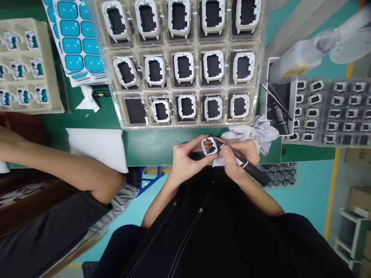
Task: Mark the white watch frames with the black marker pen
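Above the green desk's edge (162, 148), our left hand (185, 160) pinches a white frame (205, 149) while our right hand (234, 158) grips a black marker (251, 170) against it, fourteen similar frames (187, 107) seated in the tray (179, 124), one pocket (135, 111) unfilled.

Factory workshop, green workbench (150, 148), trays of identical frames (185, 87)
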Available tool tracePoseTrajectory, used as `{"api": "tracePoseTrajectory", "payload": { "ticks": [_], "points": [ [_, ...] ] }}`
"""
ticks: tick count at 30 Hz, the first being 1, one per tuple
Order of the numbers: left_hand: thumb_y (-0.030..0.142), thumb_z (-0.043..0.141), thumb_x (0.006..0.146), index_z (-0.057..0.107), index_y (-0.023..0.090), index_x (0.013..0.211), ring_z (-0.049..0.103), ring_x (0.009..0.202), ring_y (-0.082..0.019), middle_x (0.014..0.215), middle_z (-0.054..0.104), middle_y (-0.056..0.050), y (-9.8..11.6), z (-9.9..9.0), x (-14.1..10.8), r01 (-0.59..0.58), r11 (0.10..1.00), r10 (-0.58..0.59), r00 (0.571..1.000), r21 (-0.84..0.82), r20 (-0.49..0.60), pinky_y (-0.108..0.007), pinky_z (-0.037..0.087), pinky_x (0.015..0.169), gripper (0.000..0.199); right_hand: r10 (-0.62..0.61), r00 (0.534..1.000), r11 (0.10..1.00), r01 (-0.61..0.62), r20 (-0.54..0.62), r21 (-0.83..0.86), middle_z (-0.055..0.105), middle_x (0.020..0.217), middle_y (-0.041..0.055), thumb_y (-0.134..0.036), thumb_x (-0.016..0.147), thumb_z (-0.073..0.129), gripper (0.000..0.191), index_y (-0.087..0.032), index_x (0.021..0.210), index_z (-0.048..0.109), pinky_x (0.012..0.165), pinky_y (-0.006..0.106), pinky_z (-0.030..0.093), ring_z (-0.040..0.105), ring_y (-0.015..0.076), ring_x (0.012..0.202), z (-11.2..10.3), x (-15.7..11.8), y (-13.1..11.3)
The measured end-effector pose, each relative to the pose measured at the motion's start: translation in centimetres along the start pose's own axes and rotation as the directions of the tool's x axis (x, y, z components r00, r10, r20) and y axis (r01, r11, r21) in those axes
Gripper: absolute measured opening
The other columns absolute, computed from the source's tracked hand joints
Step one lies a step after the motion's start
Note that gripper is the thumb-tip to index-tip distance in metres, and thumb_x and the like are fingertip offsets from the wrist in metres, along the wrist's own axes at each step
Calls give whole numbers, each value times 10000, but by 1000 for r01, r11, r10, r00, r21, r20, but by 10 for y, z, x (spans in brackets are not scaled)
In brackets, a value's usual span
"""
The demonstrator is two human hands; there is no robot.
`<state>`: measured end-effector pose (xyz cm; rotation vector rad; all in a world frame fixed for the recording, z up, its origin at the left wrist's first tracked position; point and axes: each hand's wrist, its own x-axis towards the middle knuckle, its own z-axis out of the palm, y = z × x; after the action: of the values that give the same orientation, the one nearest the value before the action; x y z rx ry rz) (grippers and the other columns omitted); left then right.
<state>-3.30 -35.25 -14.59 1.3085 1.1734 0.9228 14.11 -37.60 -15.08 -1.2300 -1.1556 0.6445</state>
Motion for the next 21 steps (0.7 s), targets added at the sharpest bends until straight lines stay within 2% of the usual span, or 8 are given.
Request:
{"api": "tracePoseTrajectory", "payload": {
  "ticks": [4,9,14,18,21],
  "points": [
    [392,1043,896,848,226,1440,932,1117,-303,1216,937,-50,-1,0,1,26,999,-25,1000,-38,4,-422,769,1121,602,-38,999,999,38,-13,11,891,909,-20,-352,1102,791,159,-334,1107,633,810,471,802,931,293,904,3,2,3],
    [341,980,966,856,249,1373,927,1127,-264,1210,929,-4,0,0,2,-10,998,12,999,-66,31,-405,757,1150,436,-39,998,999,40,-51,22,826,773,-40,-363,1086,811,164,-327,1069,653,753,470,775,889,279,753,5,4,2],
    [365,970,971,852,244,1356,927,1126,-278,1195,928,-1,2,0,3,-10,999,12,999,-51,37,-424,765,1136,420,0,999,999,-2,-45,-44,771,715,-30,-499,1092,797,309,-307,946,604,726,461,765,796,238,600,3,3,2],
    [367,1008,930,860,249,1329,931,1084,-274,1130,930,13,5,2,3,-25,999,26,999,-38,37,-413,775,1114,441,44,999,998,-44,0,-54,812,797,3,-479,1093,804,313,-286,930,618,733,438,753,816,231,652,-3,0,7],
    [361,1007,923,873,242,1301,930,1039,-264,1097,928,15,8,3,3,-37,999,38,999,-19,30,-407,787,1080,419,49,999,997,-50,-22,-66,821,814,12,-490,1080,820,286,-283,972,655,745,444,756,855,256,723,-5,-4,12]
  ]
}}
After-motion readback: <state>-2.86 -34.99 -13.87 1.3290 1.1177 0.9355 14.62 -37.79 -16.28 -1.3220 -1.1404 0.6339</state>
